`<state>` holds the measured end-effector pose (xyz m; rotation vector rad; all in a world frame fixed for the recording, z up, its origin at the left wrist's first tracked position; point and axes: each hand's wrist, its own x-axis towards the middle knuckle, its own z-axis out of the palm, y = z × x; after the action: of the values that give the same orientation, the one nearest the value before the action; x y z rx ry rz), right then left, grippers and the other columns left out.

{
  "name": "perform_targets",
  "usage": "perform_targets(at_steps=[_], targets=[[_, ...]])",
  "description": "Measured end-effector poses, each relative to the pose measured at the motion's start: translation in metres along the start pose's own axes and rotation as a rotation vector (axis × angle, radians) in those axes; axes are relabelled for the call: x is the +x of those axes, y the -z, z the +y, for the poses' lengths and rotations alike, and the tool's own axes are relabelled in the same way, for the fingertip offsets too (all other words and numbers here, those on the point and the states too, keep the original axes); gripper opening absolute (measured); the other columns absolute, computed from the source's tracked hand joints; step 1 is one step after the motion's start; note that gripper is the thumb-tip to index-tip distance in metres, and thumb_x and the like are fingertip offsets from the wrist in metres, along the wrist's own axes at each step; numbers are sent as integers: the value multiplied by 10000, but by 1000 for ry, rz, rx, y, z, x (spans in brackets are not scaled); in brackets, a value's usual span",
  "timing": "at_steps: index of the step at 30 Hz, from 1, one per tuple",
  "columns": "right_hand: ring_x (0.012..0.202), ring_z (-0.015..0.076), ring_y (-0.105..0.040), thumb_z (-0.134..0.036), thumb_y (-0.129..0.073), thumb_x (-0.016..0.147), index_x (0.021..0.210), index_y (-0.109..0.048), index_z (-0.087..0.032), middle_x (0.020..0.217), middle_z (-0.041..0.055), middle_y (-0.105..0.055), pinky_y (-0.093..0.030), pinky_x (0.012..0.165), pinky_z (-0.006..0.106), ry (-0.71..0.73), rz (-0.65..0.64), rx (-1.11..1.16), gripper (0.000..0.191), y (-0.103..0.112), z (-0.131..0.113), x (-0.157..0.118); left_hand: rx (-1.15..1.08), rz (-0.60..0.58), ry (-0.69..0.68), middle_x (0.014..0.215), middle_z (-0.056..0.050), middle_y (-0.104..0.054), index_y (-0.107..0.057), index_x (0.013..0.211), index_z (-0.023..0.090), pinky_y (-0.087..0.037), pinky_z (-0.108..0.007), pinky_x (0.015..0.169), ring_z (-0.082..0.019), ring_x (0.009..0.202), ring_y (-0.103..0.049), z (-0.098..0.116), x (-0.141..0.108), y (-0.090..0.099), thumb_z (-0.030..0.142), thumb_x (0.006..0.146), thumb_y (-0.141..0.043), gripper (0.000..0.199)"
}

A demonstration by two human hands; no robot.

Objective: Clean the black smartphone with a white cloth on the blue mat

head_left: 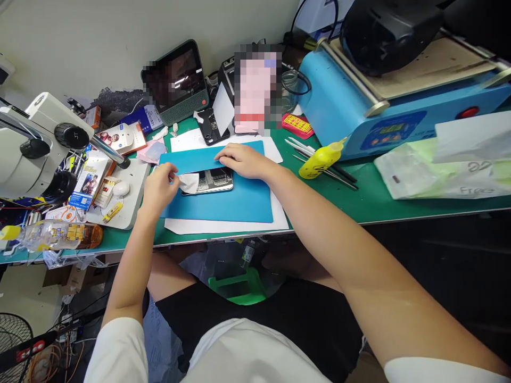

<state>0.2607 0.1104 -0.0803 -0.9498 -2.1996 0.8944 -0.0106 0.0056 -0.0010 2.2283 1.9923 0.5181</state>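
Observation:
A phone [217,180] with a dark, shiny, reflecting face lies on a blue mat [239,207]. My left hand [159,189] is at its left end, fingers closed in a pinch on a thin white wipe [189,183]. Part of the wipe covers the phone's left side. My right hand [243,160] bends over the far edge of the phone, fingers curled and steadying it there. Its fingertips are partly hidden from me. White paper [187,226] shows from under the mat.
A microscope [51,143] and a drink bottle [59,235] are at the left. Behind the mat are a screen device [179,80] and a black phone back [211,127]. A yellow bottle [321,159], tweezers [339,178] and a blue machine [359,117] stand right.

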Motion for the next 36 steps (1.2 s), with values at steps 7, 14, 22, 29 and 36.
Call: perform_targets(at_steps=[7, 14, 22, 29, 36], targets=[[1161, 331, -663, -355, -486, 1016, 1176, -800, -198, 1195, 138, -734, -507, 1067, 511, 13, -11, -1, 386, 0, 1, 1, -26, -323, -66, 911, -40, -666, -631, 891, 224, -443, -328, 738, -216, 836, -621, -4, 8, -6, 297, 970, -623, 108], [1119, 336, -657, -414, -543, 983, 1199, -793, -182, 1169, 152, -707, -524, 1027, 524, 13, -44, -2, 403, 3, -5, -1, 83, -129, 28, 946, -77, -718, -616, 928, 224, -423, -350, 746, -256, 888, -641, -9, 14, -21, 278, 1013, -585, 106], [1281, 413, -568, -613, -667, 889, 1268, -794, -220, 1304, 165, -667, -456, 1106, 596, 54, -186, -6, 560, 10, -12, -4, -144, 19, 134, 913, -29, -724, -645, 924, 226, -446, -323, 734, -191, 771, -601, -9, 1, -7, 340, 994, -605, 140], [1275, 410, -576, -601, -634, 910, 1274, -790, -215, 1300, 168, -669, -447, 1126, 606, 46, -166, -5, 552, 8, -11, -4, -172, -269, 36, 871, -37, -728, -672, 832, 219, -467, -334, 757, -209, 801, -621, -9, 6, -6, 348, 925, -650, 161], [1259, 391, -590, -583, -644, 921, 1255, -798, -245, 1272, 148, -683, -467, 1119, 593, 57, -145, 8, 499, 5, -4, -3, -92, -293, 41, 903, -46, -774, -707, 841, 218, -484, -337, 766, -218, 821, -650, -10, 6, 2, 341, 914, -661, 151]])
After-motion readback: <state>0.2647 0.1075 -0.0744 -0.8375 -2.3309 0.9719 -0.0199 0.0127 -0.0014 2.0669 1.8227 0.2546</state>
